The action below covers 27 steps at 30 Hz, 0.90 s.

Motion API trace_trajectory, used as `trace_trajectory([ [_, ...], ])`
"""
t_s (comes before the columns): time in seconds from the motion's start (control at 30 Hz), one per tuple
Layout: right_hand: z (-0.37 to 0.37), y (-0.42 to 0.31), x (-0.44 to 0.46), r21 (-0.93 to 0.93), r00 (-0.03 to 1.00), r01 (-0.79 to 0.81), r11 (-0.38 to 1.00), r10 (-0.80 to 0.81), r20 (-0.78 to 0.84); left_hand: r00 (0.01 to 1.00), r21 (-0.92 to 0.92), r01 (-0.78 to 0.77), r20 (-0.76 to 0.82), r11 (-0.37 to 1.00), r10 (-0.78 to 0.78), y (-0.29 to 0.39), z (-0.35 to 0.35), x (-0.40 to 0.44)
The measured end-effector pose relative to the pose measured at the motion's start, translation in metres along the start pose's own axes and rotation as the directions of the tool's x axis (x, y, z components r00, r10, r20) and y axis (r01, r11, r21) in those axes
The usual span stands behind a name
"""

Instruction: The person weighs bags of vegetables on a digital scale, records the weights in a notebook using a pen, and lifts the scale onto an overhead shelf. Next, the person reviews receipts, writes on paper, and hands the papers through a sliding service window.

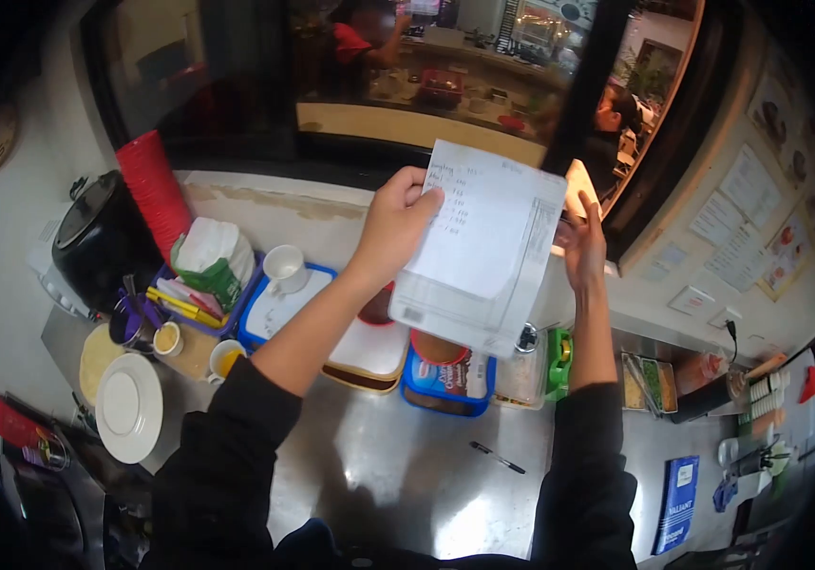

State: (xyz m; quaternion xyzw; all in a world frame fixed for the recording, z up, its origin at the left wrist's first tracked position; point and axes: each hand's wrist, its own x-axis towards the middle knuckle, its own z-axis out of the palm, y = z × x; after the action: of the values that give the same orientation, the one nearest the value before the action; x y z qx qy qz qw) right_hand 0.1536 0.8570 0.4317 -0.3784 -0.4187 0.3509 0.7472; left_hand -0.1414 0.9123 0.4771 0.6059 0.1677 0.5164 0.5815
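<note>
My left hand [406, 223] grips a white sheet with handwriting [474, 228] by its upper left edge, thumb on top. Under the sheet lies a larger printed paper or clear sleeve [521, 294], held up together with it above the counter. My right hand [583, 242] is raised just beyond the paper's right edge, its fingers apart and nothing visible in them. Below the papers, a black pen [498, 458] rests on the steel counter [379, 475].
Stacked red cups [156, 185], a white mug [285, 269] and a white plate [129, 408] are at the left. Lidded tubs, one a blue-rimmed tub [447, 385], line the back. A blue packet [678, 503] lies right. People show beyond the window.
</note>
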Motion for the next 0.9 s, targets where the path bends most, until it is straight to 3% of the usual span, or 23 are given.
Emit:
trace_trajectory([
  [0.07,0.043,-0.03,-0.037,0.056,0.998,0.0,0.998,-0.004,0.068,0.998,0.074,-0.02,-0.052,0.997,0.024,-0.023,0.024,0.027],
  [0.13,0.06,-0.041,-0.06,0.022,0.983,0.181,0.983,-0.182,0.03,0.969,0.199,-0.113,-0.194,0.973,0.152,-0.046,0.041,0.045],
  [0.2,0.058,-0.036,-0.068,-0.38,0.954,0.297,0.876,-0.255,0.16,0.956,0.309,-0.154,-0.192,0.938,0.22,-0.059,0.058,0.049],
  [0.23,0.052,-0.032,-0.061,-0.312,0.988,0.153,0.938,-0.157,0.013,0.955,0.398,-0.184,-0.145,0.899,0.26,-0.063,0.066,0.049],
  [0.27,0.043,-0.031,-0.052,-0.312,0.987,0.157,0.937,-0.164,0.006,0.951,0.479,-0.218,-0.093,0.85,0.296,-0.065,0.073,0.052],
  [0.33,0.028,-0.029,-0.033,-0.307,0.978,0.141,0.941,-0.182,-0.107,0.94,0.442,-0.26,-0.086,0.858,0.329,-0.072,0.079,0.061],
  [0.37,0.041,-0.051,-0.033,-0.314,0.985,0.02,0.949,-0.072,-0.154,0.927,0.422,-0.319,-0.05,0.849,0.373,-0.074,0.079,0.065],
  [0.4,0.036,-0.052,-0.023,-0.321,0.985,0.019,0.947,-0.074,-0.158,0.909,0.4,-0.375,-0.017,0.836,0.416,-0.075,0.079,0.07],
  [0.47,0.016,-0.055,-0.001,-0.32,0.994,-0.112,0.941,0.111,-0.022,0.886,0.37,-0.432,0.007,0.822,0.463,-0.079,0.077,0.083],
  [0.5,0.003,-0.051,0.013,-0.39,0.986,-0.132,0.911,0.162,0.045,0.893,0.455,-0.426,0.074,0.782,0.443,-0.077,0.074,0.086],
  [0.53,0.001,-0.051,0.026,-0.468,0.995,-0.092,0.879,0.095,-0.017,0.899,0.535,-0.421,0.138,0.732,0.416,-0.076,0.072,0.09],
  [0.57,-0.001,-0.051,0.041,-0.543,0.997,-0.06,0.838,0.025,-0.073,0.868,0.526,-0.461,0.099,0.715,0.487,-0.079,0.07,0.094],
  [0.67,-0.069,-0.011,0.125,-0.425,0.986,-0.088,0.901,0.017,-0.168,0.795,0.612,-0.495,0.032,0.617,0.606,-0.092,0.057,0.105],
  [0.73,-0.106,0.031,0.169,-0.651,0.989,-0.078,0.755,-0.024,-0.146,0.902,0.625,-0.307,-0.05,0.718,0.43,-0.115,0.048,0.115],
  [0.8,-0.098,0.066,0.203,-0.881,0.932,-0.248,0.404,-0.148,-0.33,0.896,0.693,-0.33,0.017,0.641,0.443,-0.122,0.039,0.116],
  [0.9,-0.046,0.072,0.204,-0.878,0.967,-0.24,0.415,0.024,-0.253,0.892,0.659,-0.4,0.12,0.637,0.435,-0.114,0.03,0.119],
])
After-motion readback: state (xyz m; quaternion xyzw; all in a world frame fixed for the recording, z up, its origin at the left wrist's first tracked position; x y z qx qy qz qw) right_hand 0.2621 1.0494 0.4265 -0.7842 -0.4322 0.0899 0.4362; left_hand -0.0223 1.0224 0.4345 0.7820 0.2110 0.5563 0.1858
